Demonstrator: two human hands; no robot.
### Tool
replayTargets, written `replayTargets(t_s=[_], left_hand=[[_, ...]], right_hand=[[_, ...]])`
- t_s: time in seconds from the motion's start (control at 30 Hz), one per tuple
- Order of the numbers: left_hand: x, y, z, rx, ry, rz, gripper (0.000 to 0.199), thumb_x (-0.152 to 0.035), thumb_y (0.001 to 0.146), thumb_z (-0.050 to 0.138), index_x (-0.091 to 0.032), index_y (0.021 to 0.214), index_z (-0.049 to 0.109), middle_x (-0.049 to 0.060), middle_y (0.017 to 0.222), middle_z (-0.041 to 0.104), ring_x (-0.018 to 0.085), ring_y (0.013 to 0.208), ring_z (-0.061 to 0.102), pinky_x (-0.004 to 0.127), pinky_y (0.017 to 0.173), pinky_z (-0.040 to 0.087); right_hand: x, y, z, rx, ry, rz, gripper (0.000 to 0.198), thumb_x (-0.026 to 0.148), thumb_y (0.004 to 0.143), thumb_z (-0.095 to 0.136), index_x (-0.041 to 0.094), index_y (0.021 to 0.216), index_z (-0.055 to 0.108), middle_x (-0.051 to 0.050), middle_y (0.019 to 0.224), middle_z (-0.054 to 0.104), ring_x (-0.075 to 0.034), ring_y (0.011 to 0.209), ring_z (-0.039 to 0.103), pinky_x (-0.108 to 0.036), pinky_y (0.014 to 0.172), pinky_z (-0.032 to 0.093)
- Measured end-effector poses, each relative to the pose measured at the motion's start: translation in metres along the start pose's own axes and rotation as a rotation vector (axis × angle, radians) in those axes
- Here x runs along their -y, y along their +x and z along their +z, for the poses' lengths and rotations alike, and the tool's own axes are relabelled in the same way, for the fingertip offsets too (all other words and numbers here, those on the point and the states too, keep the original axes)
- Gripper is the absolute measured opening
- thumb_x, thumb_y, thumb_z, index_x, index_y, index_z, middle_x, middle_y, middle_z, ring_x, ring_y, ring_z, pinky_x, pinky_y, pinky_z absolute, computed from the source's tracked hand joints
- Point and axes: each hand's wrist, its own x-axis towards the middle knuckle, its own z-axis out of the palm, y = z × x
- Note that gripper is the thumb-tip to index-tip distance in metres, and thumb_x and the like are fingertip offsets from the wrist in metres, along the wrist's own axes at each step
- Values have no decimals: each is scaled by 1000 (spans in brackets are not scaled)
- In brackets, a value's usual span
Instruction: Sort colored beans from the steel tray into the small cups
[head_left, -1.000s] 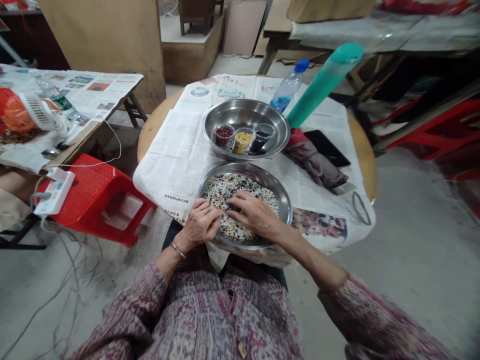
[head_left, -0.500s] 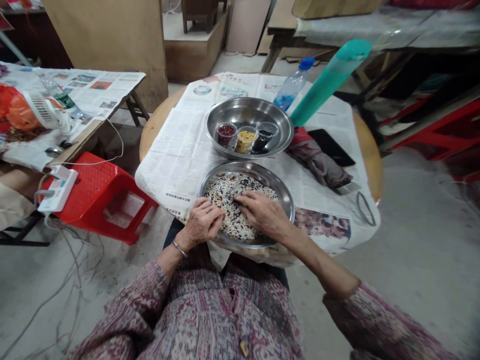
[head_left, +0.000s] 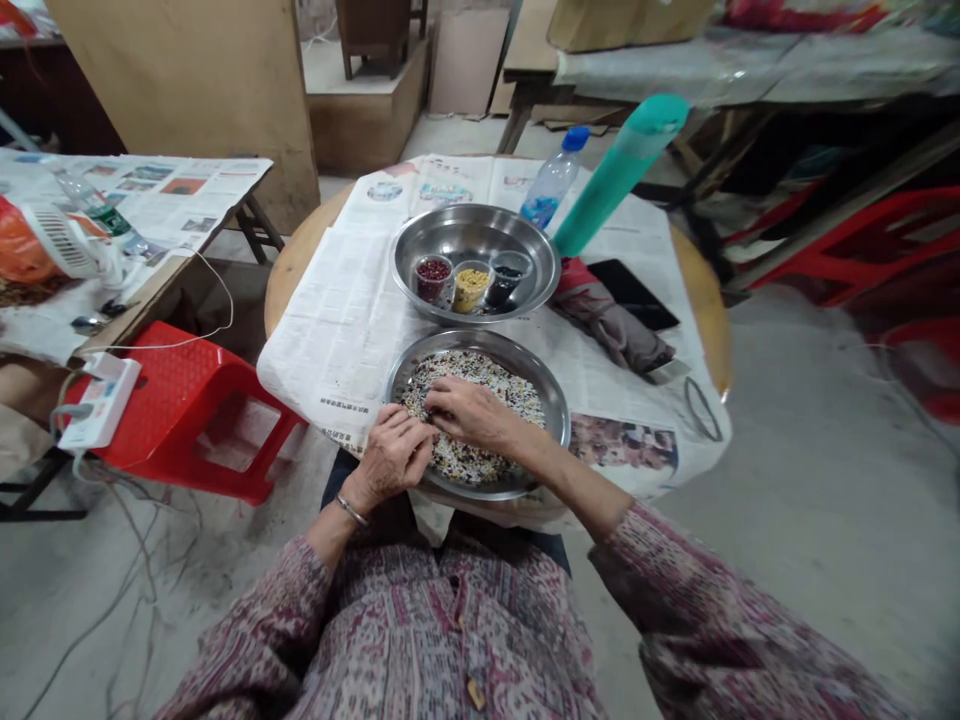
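Note:
In the nearer steel basin [head_left: 556, 385] lies a spread of mixed grains [head_left: 480, 462], mostly white with dark, red and yellow beans among them. My left hand [head_left: 394, 450] is at its left rim, fingers curled closed; whatever is inside them is hidden. Close beside it, my right hand [head_left: 472, 412] reaches over the grains with its fingertips pinched together, and what they hold is too small to make out. Behind stands a second steel basin [head_left: 476, 222] with three clear plastic cups: red beans [head_left: 433, 278], yellow beans [head_left: 471, 286] and black beans [head_left: 505, 282].
Newspaper [head_left: 322, 320] covers the round table [head_left: 701, 300]. A water bottle [head_left: 553, 180], a green tube-shaped object [head_left: 619, 180], a grey-and-red cloth item [head_left: 615, 325] and a black tablet-like object [head_left: 631, 292] lie or stand beyond. A red stool [head_left: 187, 400] carrying a power strip [head_left: 101, 400] is left.
My right hand has moved left across the grains, right up to my left hand. My left hand stays at the rim. The whole view has shifted slightly.

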Motion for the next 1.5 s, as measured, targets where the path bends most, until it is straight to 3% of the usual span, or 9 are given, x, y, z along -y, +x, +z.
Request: replayTargets(t_s=[0.17, 0.33, 0.47, 0.67, 0.83, 1.1, 1.2, 1.33, 1.5], left_hand=[[1, -1, 0, 28, -17, -28, 18, -18, 96, 45, -20, 84, 58, 1, 69, 60, 17, 68, 52, 38, 85, 44], [1, -1, 0, 10, -20, -15, 16, -17, 96, 45, -19, 86, 58, 0, 69, 59, 17, 68, 51, 37, 85, 44], [0, 1, -2, 27, -18, -21, 17, -17, 96, 45, -19, 84, 58, 1, 69, 59, 17, 69, 51, 37, 85, 44], [0, 1, -2, 56, -8, -37, 17, -18, 95, 44, -19, 85, 58, 1, 69, 58, 17, 70, 53, 39, 86, 44], [1, -1, -1, 48, -14, -29, 16, -17, 94, 44, -19, 88, 58, 1, 71, 59, 18, 71, 54, 39, 87, 45], [0, -1, -2, 72, -16, -44, 17, -19, 95, 44, -19, 86, 58, 1, 70, 59, 18, 71, 54, 39, 87, 44], [0, -1, -2, 70, -12, -37, 16, -19, 95, 45, -19, 87, 58, 1, 71, 60, 17, 71, 53, 39, 87, 44], [-1, 0, -3, 72, -3, -26, 15, -18, 96, 45, -19, 88, 58, 1, 71, 60, 17, 71, 54, 38, 87, 44], [-2, 1, -3, 53, 8, -21, 16, -17, 95, 45, -18, 85, 57, 0, 68, 57, 17, 70, 53, 38, 87, 45]], right_hand=[[-19, -41, -17, -22, -113, 247, 22, 8, 85, 49, 22, 88, 65, -6, 90, 65, -19, 83, 58, -29, 72, 43], [-23, -67, -25, -175, -190, 425, 23, 30, 91, 56, 21, 112, 63, -11, 107, 65, -28, 102, 58, -39, 84, 50], [-10, -71, -12, -168, -52, 417, 41, 40, 87, 65, 19, 123, 59, -13, 109, 63, -30, 104, 60, -43, 87, 52], [12, -44, 10, -258, 310, 366, 27, 13, 84, 54, 21, 105, 69, -8, 101, 71, -23, 94, 67, -40, 87, 53], [18, -34, -3, -271, 452, 298, 26, 16, 88, 52, 22, 107, 69, -7, 99, 73, -20, 89, 68, -36, 81, 54], [16, -82, -25, 215, 219, 189, 23, 12, 91, 49, 22, 85, 69, -4, 83, 68, -19, 79, 64, -32, 74, 51], [27, -81, -19, 268, 165, 131, 25, 12, 93, 48, 23, 87, 69, -5, 87, 68, -20, 85, 63, -31, 75, 51], [29, -58, -9, 122, 61, 139, 28, 9, 92, 47, 22, 105, 68, -9, 104, 68, -23, 99, 59, -35, 80, 52], [10, -28, -1, -191, -61, 351, 33, 21, 96, 47, 20, 125, 62, -14, 125, 62, -30, 115, 53, -45, 95, 49]])
